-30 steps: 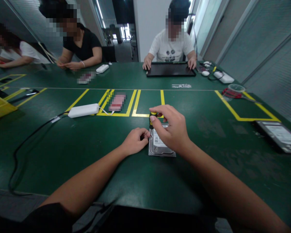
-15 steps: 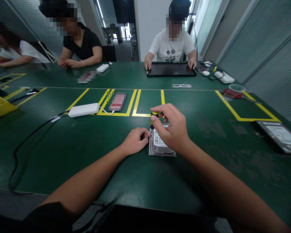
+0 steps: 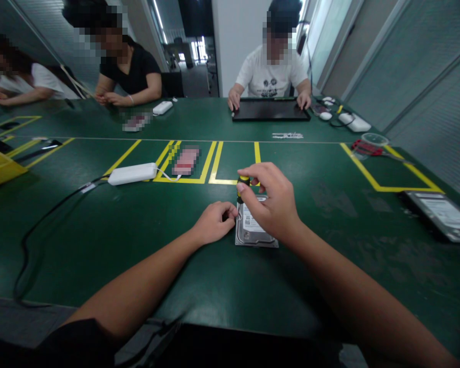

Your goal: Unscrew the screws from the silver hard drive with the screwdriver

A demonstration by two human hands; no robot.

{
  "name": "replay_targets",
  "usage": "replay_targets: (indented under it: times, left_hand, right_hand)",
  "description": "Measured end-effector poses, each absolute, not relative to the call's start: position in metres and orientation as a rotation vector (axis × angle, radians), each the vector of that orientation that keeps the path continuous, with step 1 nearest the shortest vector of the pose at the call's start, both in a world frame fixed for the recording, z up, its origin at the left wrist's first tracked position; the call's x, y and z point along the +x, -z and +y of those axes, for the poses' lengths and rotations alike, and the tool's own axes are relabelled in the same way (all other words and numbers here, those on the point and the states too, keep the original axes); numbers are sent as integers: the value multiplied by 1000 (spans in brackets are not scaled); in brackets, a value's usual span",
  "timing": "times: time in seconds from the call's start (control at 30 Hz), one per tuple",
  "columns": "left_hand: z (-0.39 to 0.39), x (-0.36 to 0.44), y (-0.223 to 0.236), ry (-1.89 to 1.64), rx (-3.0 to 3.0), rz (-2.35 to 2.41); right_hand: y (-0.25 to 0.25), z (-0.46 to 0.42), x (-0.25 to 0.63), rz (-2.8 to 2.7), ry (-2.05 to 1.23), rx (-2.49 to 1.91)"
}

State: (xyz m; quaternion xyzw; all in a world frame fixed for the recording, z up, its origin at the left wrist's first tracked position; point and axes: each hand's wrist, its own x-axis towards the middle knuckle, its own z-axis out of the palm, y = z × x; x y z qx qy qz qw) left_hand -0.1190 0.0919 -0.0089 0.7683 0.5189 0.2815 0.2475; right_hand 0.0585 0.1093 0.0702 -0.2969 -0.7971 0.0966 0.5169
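Right hand [image 3: 274,197] partly hides hard drive [image 3: 257,238]; label print [image 3: 248,221] too small; left edge cuts yellow object [image 3: 2,170].

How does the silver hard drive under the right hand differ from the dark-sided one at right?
The right hand partly covers the silver rectangular hard drive; nothing covers the dark-sided rectangular hard drive. The first lies inside the picture; the second reaches its right edge. Both show white labels upward.

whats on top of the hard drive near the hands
On the hard drive is a white label. A screwdriver in the right hand stands over the drive's left edge. The hand hides part of the label and drive; whatever lies there cannot be seen.
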Motion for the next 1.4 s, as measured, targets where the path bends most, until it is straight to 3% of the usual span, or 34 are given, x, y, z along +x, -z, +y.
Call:
replay_targets:
  times: [1.4]
  left_hand:
    - [93,-120,9,-735,2101,1415]
  right_hand:
    - [-69,113,59,-1905,-186,-712]
